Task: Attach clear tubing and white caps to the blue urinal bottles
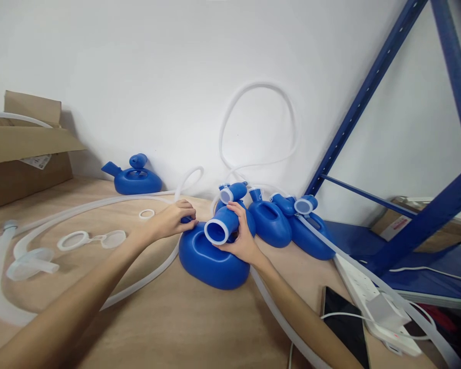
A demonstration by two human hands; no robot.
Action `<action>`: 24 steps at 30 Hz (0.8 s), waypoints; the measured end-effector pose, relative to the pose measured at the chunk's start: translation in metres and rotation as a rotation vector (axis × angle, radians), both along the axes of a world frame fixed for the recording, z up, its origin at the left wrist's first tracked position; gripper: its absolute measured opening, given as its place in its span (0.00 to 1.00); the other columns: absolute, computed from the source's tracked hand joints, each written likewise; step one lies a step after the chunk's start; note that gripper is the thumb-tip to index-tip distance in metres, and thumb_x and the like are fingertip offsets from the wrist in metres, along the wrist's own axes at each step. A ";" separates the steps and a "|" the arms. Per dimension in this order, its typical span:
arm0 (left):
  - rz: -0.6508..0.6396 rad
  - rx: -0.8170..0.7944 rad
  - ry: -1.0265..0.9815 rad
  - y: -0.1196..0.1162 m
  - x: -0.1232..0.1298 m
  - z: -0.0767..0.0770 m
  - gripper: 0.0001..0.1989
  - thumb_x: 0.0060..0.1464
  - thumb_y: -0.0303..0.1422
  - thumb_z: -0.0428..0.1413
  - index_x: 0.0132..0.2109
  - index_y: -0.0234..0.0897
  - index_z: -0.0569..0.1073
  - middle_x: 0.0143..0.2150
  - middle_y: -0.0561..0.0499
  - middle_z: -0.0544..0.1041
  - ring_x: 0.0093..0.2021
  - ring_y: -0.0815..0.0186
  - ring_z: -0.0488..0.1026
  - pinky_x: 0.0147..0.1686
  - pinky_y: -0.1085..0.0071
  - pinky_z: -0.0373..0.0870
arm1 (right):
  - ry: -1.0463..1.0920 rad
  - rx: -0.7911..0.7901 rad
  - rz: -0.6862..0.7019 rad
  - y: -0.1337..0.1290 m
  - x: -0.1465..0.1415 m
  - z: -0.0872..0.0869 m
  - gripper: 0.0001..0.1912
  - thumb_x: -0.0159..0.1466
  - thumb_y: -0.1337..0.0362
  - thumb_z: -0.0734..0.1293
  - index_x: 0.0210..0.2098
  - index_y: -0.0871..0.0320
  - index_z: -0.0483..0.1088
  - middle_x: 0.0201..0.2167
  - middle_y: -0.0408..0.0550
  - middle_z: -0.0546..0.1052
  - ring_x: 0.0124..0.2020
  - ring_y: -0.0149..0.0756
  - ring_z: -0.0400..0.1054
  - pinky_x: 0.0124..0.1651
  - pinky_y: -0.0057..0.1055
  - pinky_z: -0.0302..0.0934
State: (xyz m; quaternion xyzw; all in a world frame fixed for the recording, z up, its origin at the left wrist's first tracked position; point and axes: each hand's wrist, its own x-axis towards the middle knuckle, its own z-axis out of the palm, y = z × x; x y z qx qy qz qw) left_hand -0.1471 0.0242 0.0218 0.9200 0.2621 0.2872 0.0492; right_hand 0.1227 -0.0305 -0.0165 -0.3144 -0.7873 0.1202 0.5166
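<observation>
A blue plastic urinal bottle (pixel 211 269) stands on the wooden table in front of me. My left hand (pixel 172 220) has its fingers closed around the bottle's short neck at the left, which they mostly cover. A blue cup-shaped funnel (pixel 228 220) with a white rim is gripped in my right hand (pixel 244 241), its open mouth facing me. The funnel sits over the bottle's handle; whether it touches the bottle is hidden. To the left lie a white cap with ring and strap (pixel 96 239), a small white ring (pixel 146 213) and a clear disc with a spout (pixel 33 264).
More blue bottles (pixel 271 223) with funnels stand at the right, another (pixel 138 182) by the wall. Pale hoses (pixel 149 279) loop across the table. A cardboard box (pixel 26 174) is left; a power strip (pixel 361 287), phone (pixel 343 318) and blue shelf frame (pixel 369 92) are right.
</observation>
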 end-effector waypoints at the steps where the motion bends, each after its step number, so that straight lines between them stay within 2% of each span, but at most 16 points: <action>1: 0.002 0.014 0.009 0.000 0.000 -0.001 0.11 0.64 0.38 0.55 0.34 0.39 0.76 0.36 0.45 0.78 0.41 0.57 0.74 0.45 0.63 0.71 | -0.001 0.000 -0.001 0.000 0.000 0.000 0.47 0.54 0.54 0.82 0.66 0.45 0.58 0.70 0.54 0.59 0.74 0.56 0.52 0.75 0.58 0.49; 7: -0.001 0.076 -0.027 -0.002 0.001 -0.006 0.06 0.61 0.33 0.54 0.35 0.39 0.74 0.36 0.46 0.76 0.42 0.57 0.73 0.46 0.63 0.71 | -0.016 0.003 -0.004 -0.001 0.000 0.001 0.47 0.54 0.53 0.82 0.66 0.45 0.57 0.70 0.55 0.58 0.74 0.55 0.52 0.75 0.57 0.50; 10: 0.005 0.089 -0.052 -0.003 0.000 -0.010 0.07 0.62 0.33 0.53 0.37 0.37 0.75 0.38 0.44 0.77 0.44 0.56 0.74 0.48 0.62 0.73 | -0.013 0.010 0.003 -0.001 0.000 0.000 0.47 0.54 0.54 0.82 0.66 0.45 0.57 0.70 0.55 0.58 0.74 0.56 0.52 0.75 0.57 0.50; 12: 0.010 0.064 -0.039 -0.004 -0.001 -0.009 0.10 0.63 0.36 0.53 0.38 0.37 0.76 0.43 0.42 0.78 0.48 0.55 0.75 0.52 0.60 0.73 | -0.012 0.015 0.011 0.000 0.000 -0.001 0.47 0.55 0.54 0.82 0.67 0.45 0.57 0.70 0.55 0.58 0.74 0.56 0.52 0.75 0.57 0.50; 15: 0.065 -0.018 -0.001 -0.009 -0.008 0.003 0.16 0.63 0.44 0.55 0.47 0.37 0.79 0.61 0.40 0.74 0.60 0.50 0.72 0.61 0.55 0.70 | -0.014 0.023 0.013 0.000 0.000 -0.001 0.47 0.55 0.55 0.82 0.67 0.44 0.57 0.70 0.55 0.57 0.74 0.56 0.52 0.75 0.57 0.50; 18: 0.245 -0.006 -0.078 -0.010 -0.026 0.024 0.25 0.65 0.52 0.53 0.59 0.42 0.77 0.72 0.43 0.63 0.69 0.47 0.63 0.68 0.50 0.64 | -0.012 0.021 0.012 0.001 0.001 -0.001 0.48 0.55 0.55 0.82 0.67 0.44 0.56 0.70 0.54 0.57 0.74 0.56 0.52 0.75 0.56 0.50; 20: 0.425 0.042 -0.121 -0.003 -0.046 0.036 0.28 0.67 0.52 0.47 0.61 0.41 0.76 0.72 0.42 0.62 0.72 0.49 0.58 0.71 0.49 0.57 | -0.009 0.013 0.016 0.001 0.001 -0.001 0.48 0.55 0.55 0.82 0.67 0.43 0.57 0.70 0.54 0.57 0.74 0.57 0.52 0.75 0.56 0.51; 22: 0.623 0.025 -0.065 0.009 -0.071 0.041 0.30 0.68 0.50 0.43 0.64 0.36 0.73 0.72 0.38 0.63 0.73 0.50 0.56 0.73 0.49 0.52 | -0.008 0.010 0.020 0.001 0.001 -0.001 0.48 0.55 0.55 0.82 0.67 0.42 0.57 0.70 0.53 0.57 0.74 0.57 0.53 0.75 0.56 0.52; 24: 0.775 -0.070 0.037 0.020 -0.099 0.040 0.32 0.66 0.48 0.44 0.66 0.31 0.70 0.70 0.34 0.65 0.72 0.47 0.58 0.70 0.47 0.55 | -0.007 0.012 0.017 0.001 0.001 -0.001 0.48 0.55 0.55 0.82 0.67 0.42 0.56 0.70 0.53 0.58 0.74 0.57 0.53 0.74 0.57 0.53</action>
